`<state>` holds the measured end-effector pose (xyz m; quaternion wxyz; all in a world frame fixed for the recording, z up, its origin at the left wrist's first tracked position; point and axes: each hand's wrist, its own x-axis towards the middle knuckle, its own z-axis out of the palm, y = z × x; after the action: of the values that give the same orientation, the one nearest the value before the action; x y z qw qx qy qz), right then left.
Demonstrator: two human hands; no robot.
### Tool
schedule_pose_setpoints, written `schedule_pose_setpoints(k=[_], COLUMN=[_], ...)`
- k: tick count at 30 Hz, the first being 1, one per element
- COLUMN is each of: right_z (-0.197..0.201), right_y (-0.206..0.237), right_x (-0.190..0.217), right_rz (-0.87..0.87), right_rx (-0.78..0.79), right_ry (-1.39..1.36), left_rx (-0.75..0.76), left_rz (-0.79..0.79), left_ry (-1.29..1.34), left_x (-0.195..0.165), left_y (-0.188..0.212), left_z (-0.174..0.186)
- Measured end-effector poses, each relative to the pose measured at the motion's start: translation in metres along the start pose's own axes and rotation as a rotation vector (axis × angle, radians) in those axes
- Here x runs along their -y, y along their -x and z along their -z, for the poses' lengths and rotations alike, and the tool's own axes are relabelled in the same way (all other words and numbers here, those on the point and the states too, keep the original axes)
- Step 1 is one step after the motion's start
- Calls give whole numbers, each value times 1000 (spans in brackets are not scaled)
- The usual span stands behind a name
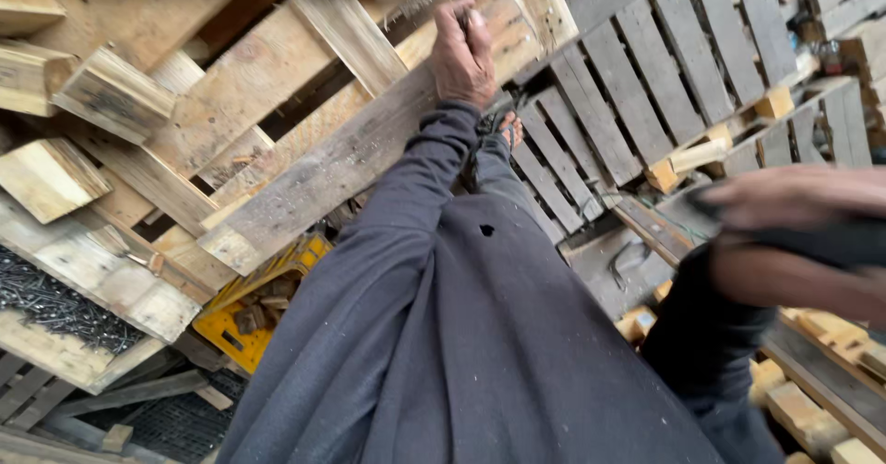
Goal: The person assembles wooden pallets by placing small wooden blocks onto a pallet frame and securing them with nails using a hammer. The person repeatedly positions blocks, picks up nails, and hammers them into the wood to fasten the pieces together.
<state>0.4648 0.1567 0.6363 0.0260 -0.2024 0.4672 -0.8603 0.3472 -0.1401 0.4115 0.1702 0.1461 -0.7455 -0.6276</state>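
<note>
While the left hand [464, 53] reaches up at about twelve o'clock, its fingers [452, 23] are closed around the upper edge of a long grey wooden plank [341, 164], which runs on a slant from the top centre down to about nine o'clock. The right hand [798, 242] is at three o'clock, blurred, with its fingers wrapped around a dark object [831, 241] that I cannot identify. A yellow plastic crate [242, 333] lies below the plank at seven o'clock, beside a tray of nails [55, 307]. Grey pallets [664, 67] lean at one o'clock.
</note>
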Motion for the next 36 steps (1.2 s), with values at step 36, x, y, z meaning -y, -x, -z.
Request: schedule_pose_setpoints(k=[36], right_z=[-51], right_y=[9], right_x=[-122], right_rz=[-249], right_rx=[-251], right_ry=[447], left_rx=[-69], left_rz=[-55], left_ry=[181], left_x=[-10], left_y=[-5], left_z=[6])
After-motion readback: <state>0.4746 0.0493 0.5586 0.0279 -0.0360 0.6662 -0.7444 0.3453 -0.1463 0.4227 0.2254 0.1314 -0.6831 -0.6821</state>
